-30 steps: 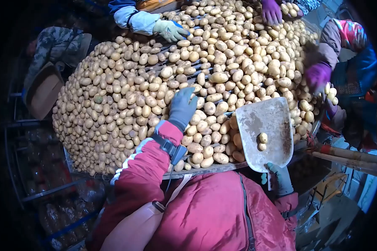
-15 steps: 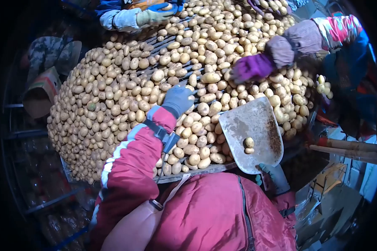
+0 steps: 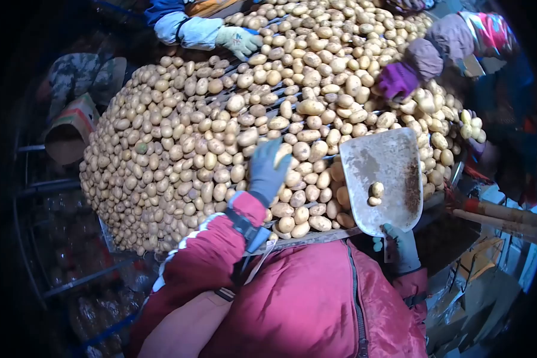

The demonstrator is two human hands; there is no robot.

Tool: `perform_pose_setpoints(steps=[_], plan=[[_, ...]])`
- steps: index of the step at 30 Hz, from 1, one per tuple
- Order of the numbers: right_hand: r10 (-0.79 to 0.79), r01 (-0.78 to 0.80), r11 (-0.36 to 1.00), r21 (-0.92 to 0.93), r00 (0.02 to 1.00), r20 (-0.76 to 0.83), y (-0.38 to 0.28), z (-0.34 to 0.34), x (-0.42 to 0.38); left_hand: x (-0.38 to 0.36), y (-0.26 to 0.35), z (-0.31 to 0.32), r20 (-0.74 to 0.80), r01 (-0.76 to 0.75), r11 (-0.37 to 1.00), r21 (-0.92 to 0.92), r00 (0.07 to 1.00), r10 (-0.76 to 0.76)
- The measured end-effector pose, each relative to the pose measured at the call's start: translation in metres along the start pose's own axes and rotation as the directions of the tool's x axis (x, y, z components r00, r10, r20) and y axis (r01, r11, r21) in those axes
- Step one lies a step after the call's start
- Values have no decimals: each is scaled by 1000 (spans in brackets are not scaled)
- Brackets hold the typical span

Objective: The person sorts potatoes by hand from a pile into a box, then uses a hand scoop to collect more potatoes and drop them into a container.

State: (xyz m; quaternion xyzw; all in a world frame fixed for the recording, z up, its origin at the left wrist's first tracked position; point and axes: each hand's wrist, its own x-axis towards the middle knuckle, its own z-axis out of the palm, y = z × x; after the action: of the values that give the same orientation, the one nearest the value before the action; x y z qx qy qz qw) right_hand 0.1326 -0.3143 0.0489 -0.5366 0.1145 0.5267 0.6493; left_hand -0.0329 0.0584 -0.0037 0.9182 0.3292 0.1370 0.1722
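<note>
In the head view, dim shelving (image 3: 71, 285) with metal rails fills the lower left of the frame, and an opened cardboard box (image 3: 65, 143) sits at the left edge of the light. A broad heap of potatoes (image 3: 169, 156) covers the work surface from the left of the frame to the upper right, its front rim (image 3: 307, 240) running just beyond the pink jacket (image 3: 292, 298).

The left hand (image 3: 267, 170), gloved in grey, is at the centre, low on the heap. One potato (image 3: 283, 153) now shows between its thumb and fingers; whether it is gripped or merely touched, I cannot tell. The right hand (image 3: 403, 247), right of centre, is closed round the handle of a pale scoop (image 3: 364, 161), which lies tilted against the heap. Its load is unchanged: two small potatoes (image 3: 376, 193) resting together, so nothing has been added.

A co-worker's purple glove (image 3: 398, 81) has drawn back from mid-heap toward the upper right, leaving more room beside the left hand. Another person's pale glove (image 3: 238, 42) now reaches onto the potatoes at upper left.
</note>
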Motion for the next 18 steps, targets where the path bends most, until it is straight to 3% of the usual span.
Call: perform_pose_setpoints(steps=[1,2,3,5,7,8,9,10,11,12,13,15,17,18], plan=[[11,-11,1000,-10,1000,19,0,5,5,0,9,15,-35,52,942,-332,997,-68],[-7,7,1000,6,1000,7,-1,8,10,2,25,20,-8,11,960,-280,1000,-13],[-30,30,999,20,999,-10,-4,10,14,-2,32,32,0,-83,991,-106,997,83],[-21,21,1000,8,1000,13,-3,9,25,-1,64,30,29,-93,953,-289,994,106],[29,-31,998,63,999,27,-8,15,31,-12,80,25,186,38,842,-538,980,75],[4,-4,1000,27,1000,5,-11,20,31,-16,77,15,139,-72,928,-365,982,130],[7,-7,1000,20,1000,5,-16,22,32,-15,59,11,47,-96,947,-306,992,116],[19,-19,1000,15,999,32,-19,24,31,-8,41,-11,72,83,881,-466,996,-56],[31,-32,999,10,998,58,-20,23,29,4,28,-41,145,206,872,-445,977,-157],[38,-39,999,8,998,54,-18,19,29,-7,-25,-28,-99,66,998,20,993,-64],[54,-55,998,20,997,48,-15,14,32,-14,-54,-28,-172,90,982,168,983,-60],[75,-77,997,30,996,43,-10,11,31,-14,-64,-25,26,258,961,-103,966,-257],[78,-78,996,54,997,5,-11,14,31,-5,-11,-19,-18,178,964,198,984,-178],[75,-75,996,48,997,7,-12,16,32,-2,-13,14,-48,99,979,180,995,-92]])
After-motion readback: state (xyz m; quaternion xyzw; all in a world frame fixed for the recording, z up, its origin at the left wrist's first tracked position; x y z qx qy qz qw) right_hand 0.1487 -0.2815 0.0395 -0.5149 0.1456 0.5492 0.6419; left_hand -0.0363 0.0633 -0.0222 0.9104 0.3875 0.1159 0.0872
